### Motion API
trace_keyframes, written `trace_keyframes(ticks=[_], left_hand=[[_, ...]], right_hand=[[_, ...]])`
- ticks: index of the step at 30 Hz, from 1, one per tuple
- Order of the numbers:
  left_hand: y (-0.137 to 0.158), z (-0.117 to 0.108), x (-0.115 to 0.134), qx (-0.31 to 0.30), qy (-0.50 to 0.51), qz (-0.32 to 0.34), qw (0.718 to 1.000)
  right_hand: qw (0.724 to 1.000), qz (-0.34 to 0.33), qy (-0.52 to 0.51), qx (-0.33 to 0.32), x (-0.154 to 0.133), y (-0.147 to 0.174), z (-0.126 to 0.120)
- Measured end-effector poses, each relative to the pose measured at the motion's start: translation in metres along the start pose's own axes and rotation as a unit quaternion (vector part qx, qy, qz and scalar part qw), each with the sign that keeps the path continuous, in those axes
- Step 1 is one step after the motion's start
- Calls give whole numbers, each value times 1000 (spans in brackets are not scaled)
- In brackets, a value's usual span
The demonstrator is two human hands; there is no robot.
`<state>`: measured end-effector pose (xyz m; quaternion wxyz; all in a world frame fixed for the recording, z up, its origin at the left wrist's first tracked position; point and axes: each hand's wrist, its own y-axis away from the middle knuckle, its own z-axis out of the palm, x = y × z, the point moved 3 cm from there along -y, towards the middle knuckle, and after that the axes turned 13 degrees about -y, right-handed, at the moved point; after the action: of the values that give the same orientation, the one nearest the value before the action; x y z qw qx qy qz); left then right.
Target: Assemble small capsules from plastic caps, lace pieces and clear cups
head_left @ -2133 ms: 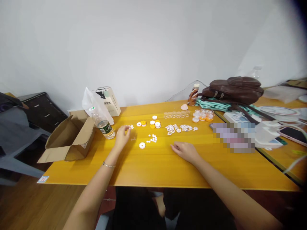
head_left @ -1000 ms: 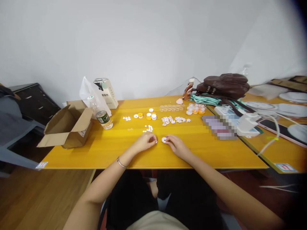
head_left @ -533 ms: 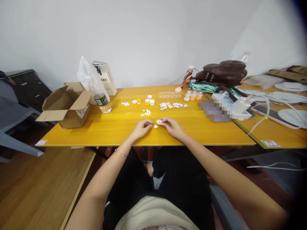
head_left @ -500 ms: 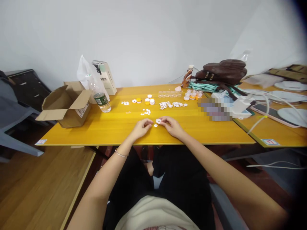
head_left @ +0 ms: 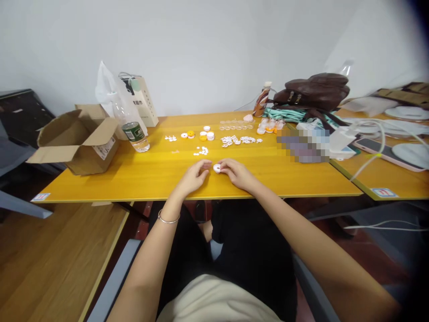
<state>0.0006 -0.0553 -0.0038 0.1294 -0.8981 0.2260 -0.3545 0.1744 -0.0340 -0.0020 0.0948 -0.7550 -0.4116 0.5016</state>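
Between my hands, close above or on the yellow table (head_left: 281, 181), is a white disc with a hole in it (head_left: 216, 168). The thumb and fingers of my right hand (head_left: 237, 173) pinch its right edge. My left hand (head_left: 194, 175) is just left of the disc, not touching it, with fingers curved, thumb apart and nothing visible in it. The small white piece seen earlier is now hidden, apparently under the disc. Small white pieces (head_left: 202, 151) lie scattered behind my hands, and white openwork parts (head_left: 231, 141) lie further right.
White and orange round caps (head_left: 207, 135), small stemmed pieces (head_left: 170, 139) and clear round lids (head_left: 236, 125) stand further back. An open cardboard box (head_left: 89, 156) and a water bottle (head_left: 136, 136) are at left. A brown bag (head_left: 311, 93) and a drink bottle (head_left: 262, 100) are at right.
My right hand has moved the white disc left and over the small white piece, which no longer shows. My left hand's fingers have spread a little. The camera view has shifted slightly.
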Motion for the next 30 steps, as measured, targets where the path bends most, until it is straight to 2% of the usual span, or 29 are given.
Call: trace_keyframes(ticks=[3, 9, 17, 21, 25, 27, 30], left_hand=[[1, -2, 6, 1, -47, 41, 998], [1, -2, 9, -8, -90, 53, 994], [5, -3, 12, 4, -88, 38, 995], [9, -5, 12, 39, -71, 24, 996], [15, -23, -10, 94, -83, -63, 990], [16, -43, -30, 107, -124, -120, 979], [10, -79, -64, 117, -177, -162, 964]], right_hand=[[1000, 0, 6, -12, -1, 0, 1], [999, 25, 14, -21, 3, 0, 2], [999, 29, -2, -27, 1, 3, 1], [999, 48, 4, -12, 0, 3, -1], [997, 83, 8, -6, -3, 3, -2], [995, 95, 10, -17, -5, 2, -1], [994, 107, 10, -36, -9, 2, 0]])
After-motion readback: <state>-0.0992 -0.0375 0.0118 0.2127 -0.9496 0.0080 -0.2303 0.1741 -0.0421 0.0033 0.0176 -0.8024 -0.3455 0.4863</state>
